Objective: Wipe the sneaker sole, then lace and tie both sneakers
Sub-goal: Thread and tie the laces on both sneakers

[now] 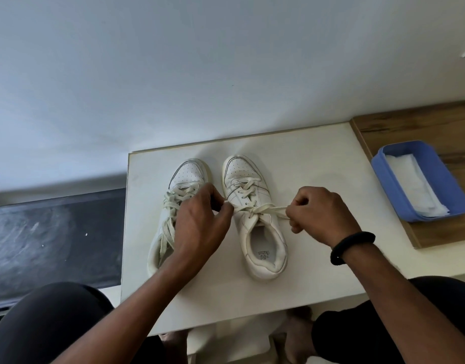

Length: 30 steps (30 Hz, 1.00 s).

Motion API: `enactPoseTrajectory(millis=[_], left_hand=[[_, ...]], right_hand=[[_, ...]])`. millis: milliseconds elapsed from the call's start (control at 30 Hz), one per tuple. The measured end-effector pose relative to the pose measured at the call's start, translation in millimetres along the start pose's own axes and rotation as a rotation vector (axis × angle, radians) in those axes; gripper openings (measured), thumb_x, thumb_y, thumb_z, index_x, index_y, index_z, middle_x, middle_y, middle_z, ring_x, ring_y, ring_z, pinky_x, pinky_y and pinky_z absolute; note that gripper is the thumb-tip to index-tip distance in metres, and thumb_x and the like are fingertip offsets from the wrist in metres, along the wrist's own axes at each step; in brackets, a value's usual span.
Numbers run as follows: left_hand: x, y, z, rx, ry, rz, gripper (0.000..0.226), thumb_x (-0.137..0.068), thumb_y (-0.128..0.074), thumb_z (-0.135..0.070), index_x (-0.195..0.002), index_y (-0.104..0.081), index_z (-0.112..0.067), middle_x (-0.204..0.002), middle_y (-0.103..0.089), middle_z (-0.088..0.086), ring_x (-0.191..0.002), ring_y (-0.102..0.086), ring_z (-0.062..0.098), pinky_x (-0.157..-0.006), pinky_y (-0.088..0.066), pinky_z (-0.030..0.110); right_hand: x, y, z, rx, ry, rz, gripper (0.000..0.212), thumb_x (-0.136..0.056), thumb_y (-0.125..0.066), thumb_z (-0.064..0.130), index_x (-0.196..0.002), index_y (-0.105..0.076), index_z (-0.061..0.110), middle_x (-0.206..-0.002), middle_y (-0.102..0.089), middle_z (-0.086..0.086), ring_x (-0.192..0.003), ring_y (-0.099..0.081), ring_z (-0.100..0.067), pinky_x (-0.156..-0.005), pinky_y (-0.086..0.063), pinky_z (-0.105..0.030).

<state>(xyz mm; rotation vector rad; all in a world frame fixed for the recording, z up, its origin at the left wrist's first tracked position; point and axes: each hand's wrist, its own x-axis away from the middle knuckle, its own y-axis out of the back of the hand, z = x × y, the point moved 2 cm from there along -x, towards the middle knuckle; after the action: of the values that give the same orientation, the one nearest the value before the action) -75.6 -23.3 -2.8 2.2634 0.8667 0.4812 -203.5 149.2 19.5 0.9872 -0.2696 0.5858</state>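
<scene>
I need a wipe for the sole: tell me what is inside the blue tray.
A folded white tissue lies inside the blue tray, covering most of its floor. Anything beneath it is hidden.

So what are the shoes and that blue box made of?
The sneakers look like smooth white leather, real or fake: stitched panels, punched toe holes. The blue box looks like matte plastic: even colour, rounded moulded rim.

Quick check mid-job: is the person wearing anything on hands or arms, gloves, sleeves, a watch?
No gloves; no sleeves in view. The left hand and its wrist carry nothing. The right hand is ungloved too, but its wrist wears a thick black band, soft-looking like a hair tie. No watch or rings show.
</scene>
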Motion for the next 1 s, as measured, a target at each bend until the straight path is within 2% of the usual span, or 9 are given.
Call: enactPoseTrajectory(millis=[100,200,233,367,467,567,700,867,1000], left_hand=[[-1.6,-1.7,3.2,-0.054,-0.039,0.032,0.014,-0.092,-0.069,-0.029,-0.086,-0.061,-0.019,-0.077,-0.069,-0.01,-0.073,-0.062,-0.001,-0.056,-0.041,0.016],[-3.9,-1.7,4.9,-0.07,-0.07,0.035,0.015,-0.096,-0.067,-0.032,-0.089,-0.063,-0.019,-0.077,-0.068,-0.01,-0.071,-0.064,0.003,-0.057,-0.04,0.014],[-4.8,-1.5,5.3,-0.079,-0.077,0.029,0.015,-0.096,-0.066,-0.031,-0.089,-0.064,-0.019,-0.077,-0.069,-0.008,-0.072,-0.065,0.008,-0.057,-0.041,0.017],[-4.5,-2.3,4.7,-0.19,-0.177,-0.011,0.017,-0.096,-0.063,-0.024,-0.083,-0.06,-0.013,-0.078,-0.067,0.0,-0.072,-0.063,0.023,-0.06,-0.049,0.037],[-3.2,-2.3,3.4,-0.305,-0.241,-0.048,0.021,-0.091,-0.061,-0.019,-0.074,-0.05,-0.014,-0.071,-0.058,0.0,-0.064,-0.054,0.026,-0.061,-0.047,0.039],[-4.2,-0.7,3.5,-0.345,-0.213,-0.053,0.025,-0.087,-0.059,-0.019,-0.068,-0.044,-0.016,-0.065,-0.053,-0.002,-0.064,-0.047,0.024,-0.072,-0.041,0.039],[-6.8,-0.8,7.0,-0.344,-0.207,-0.048,0.029,-0.084,-0.063,-0.019,-0.065,-0.041,-0.018,-0.062,-0.049,-0.004,-0.061,-0.043,0.022,-0.072,-0.033,0.036],[-6.6,-1.3,7.3,-0.366,-0.198,-0.037,0.027,-0.083,-0.062,-0.019,-0.066,-0.041,-0.018,-0.064,-0.05,-0.004,-0.063,-0.043,0.023,-0.074,-0.033,0.036],[-6.0,-1.4,7.2,-0.401,-0.204,-0.043,0.026,-0.083,-0.061,-0.02,-0.066,-0.042,-0.018,-0.065,-0.049,-0.004,-0.066,-0.044,0.022,-0.076,-0.032,0.037]], right_hand=[[-2.0,3.9,-0.9,-0.426,-0.037,0.038,0.006,-0.083,-0.065,0.004,-0.077,-0.068,0.003,-0.073,-0.076,-0.01,-0.068,-0.076,-0.026,-0.07,-0.055,-0.032],[-3.5,4.7,-2.8,-0.519,-0.033,0.012,0.004,-0.083,-0.069,0.001,-0.079,-0.069,0.0,-0.072,-0.076,-0.011,-0.068,-0.076,-0.027,-0.08,-0.061,-0.039],[-4.6,4.3,-5.2,-0.447,-0.012,-0.014,0.007,-0.082,-0.07,0.002,-0.076,-0.069,0.004,-0.069,-0.075,-0.008,-0.066,-0.075,-0.023,-0.08,-0.062,-0.041],[-6.1,2.9,-8.4,0.15,0.17,-0.153,0.015,-0.082,-0.073,0.019,-0.069,-0.066,0.022,-0.066,-0.069,0.006,-0.067,-0.067,-0.017,-0.066,-0.058,-0.034],[-3.7,-3.0,-4.0,0.325,0.202,-0.171,0.012,-0.084,-0.068,0.02,-0.074,-0.063,0.023,-0.074,-0.065,0.004,-0.069,-0.062,-0.022,-0.06,-0.054,-0.032],[-1.8,-7.3,0.7,0.43,0.216,-0.162,0.002,-0.085,-0.059,0.019,-0.085,-0.06,0.02,-0.083,-0.064,-0.003,-0.072,-0.059,-0.027,-0.059,-0.047,-0.031],[0.9,-9.9,2.5,0.503,0.216,-0.169,0.009,-0.088,-0.055,0.022,-0.094,-0.055,0.016,-0.087,-0.063,-0.003,-0.071,-0.054,-0.026,-0.06,-0.039,-0.03],[0.4,-13.5,2.9,0.55,0.213,-0.131,0.009,-0.09,-0.053,0.02,-0.098,-0.054,0.015,-0.095,-0.066,-0.004,-0.074,-0.054,-0.026,-0.066,-0.038,-0.032],[-0.5,-11.6,1.6,0.536,0.165,-0.065,0.01,-0.091,-0.053,0.021,-0.099,-0.055,0.016,-0.096,-0.065,-0.006,-0.079,-0.058,-0.027,-0.069,-0.043,-0.033]])
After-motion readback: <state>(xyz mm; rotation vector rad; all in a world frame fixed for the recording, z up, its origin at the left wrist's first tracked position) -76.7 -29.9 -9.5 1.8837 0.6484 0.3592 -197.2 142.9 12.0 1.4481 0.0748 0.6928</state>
